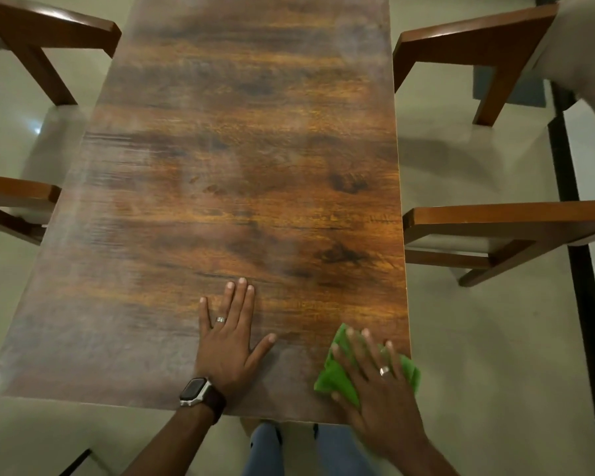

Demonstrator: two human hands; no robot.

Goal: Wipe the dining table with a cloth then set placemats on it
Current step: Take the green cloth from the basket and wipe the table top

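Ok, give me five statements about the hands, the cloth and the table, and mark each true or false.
1. The right hand presses a green cloth onto the table. True.
2. The cloth sits at the table's far end. False: it is at the near right corner.
3. The left hand lies flat and open on the wood. True.
4. Placemats are already laid out. False: none are on the table.
5. The watch is on the right wrist. False: it is on the left wrist.
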